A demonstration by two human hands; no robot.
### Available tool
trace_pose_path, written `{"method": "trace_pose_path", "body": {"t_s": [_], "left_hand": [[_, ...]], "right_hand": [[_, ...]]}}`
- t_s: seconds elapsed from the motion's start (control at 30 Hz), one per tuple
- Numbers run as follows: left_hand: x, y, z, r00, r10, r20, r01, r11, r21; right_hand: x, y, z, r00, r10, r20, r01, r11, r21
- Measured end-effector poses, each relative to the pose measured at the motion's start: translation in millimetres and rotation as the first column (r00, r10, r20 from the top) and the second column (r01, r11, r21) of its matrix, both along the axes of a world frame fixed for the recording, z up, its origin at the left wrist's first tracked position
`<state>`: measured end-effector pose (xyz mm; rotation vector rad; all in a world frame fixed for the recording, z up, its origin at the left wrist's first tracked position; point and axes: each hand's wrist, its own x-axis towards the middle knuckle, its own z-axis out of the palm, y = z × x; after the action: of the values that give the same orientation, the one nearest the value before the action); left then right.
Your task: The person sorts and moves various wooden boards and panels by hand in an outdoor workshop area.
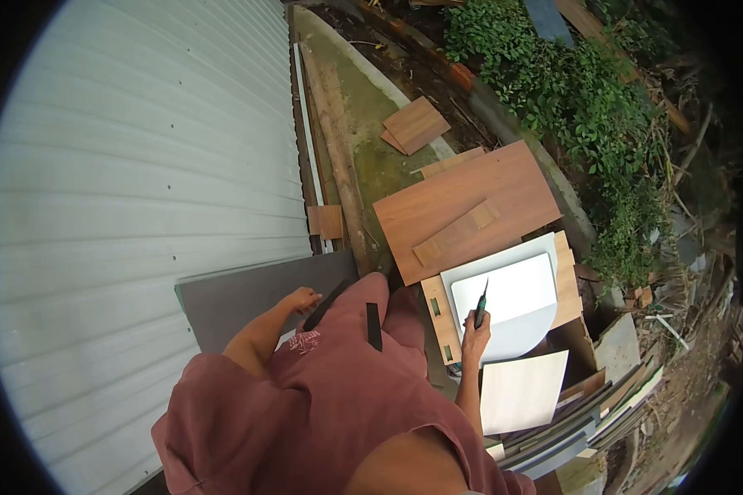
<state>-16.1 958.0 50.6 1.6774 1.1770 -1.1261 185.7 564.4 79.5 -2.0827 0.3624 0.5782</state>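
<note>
My right hand (475, 332) is wrapped round the black-and-green handle of a tool with a thin pointed blade (481, 304). Its tip points away from me over a white sheet (516, 289). That sheet lies on a larger white panel with a rounded corner (516, 332), on top of pale wood boards (568, 285). My left hand (304, 299), fingers curled in, is near my thigh, beside a dark strip (328, 304) and above a grey board (260, 293). Whatever its fingers close on is hidden.
A brown wood panel (462, 202) with a smaller strip (454, 233) on it lies beyond the white panel. Nearer me is a pale square board (524, 392), by stacked offcuts (574, 441). A corrugated metal wall (157, 165) rises at left; bushes (553, 99) grow at right.
</note>
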Motion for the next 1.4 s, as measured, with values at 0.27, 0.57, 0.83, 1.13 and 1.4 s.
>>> {"method": "trace_pose_path", "body": {"t_s": [0.27,0.57,0.83,1.13,1.4], "left_hand": [[28,47,-1,0.978,-0.106,0.181,0.084,0.989,0.125],[127,116,-18,0.969,-0.098,0.229,0.085,0.994,0.063],[269,250,-117,0.910,-0.395,0.126,0.406,0.911,-0.073],[552,377,-258,0.941,-0.111,0.320,0.055,0.982,0.181],[646,423,-454,0.921,-0.202,0.333,0.091,0.943,0.320]], "right_hand": [[27,32,-5,0.998,-0.062,0.026,0.055,0.975,0.214],[109,101,30,0.996,-0.082,0.040,0.061,0.923,0.380],[233,290,0,0.960,-0.192,-0.206,0.282,0.659,0.697],[345,512,-247,0.536,-0.377,-0.755,0.825,0.422,0.375],[398,503,-458,0.516,-0.496,-0.698,0.689,0.725,-0.007]]}}
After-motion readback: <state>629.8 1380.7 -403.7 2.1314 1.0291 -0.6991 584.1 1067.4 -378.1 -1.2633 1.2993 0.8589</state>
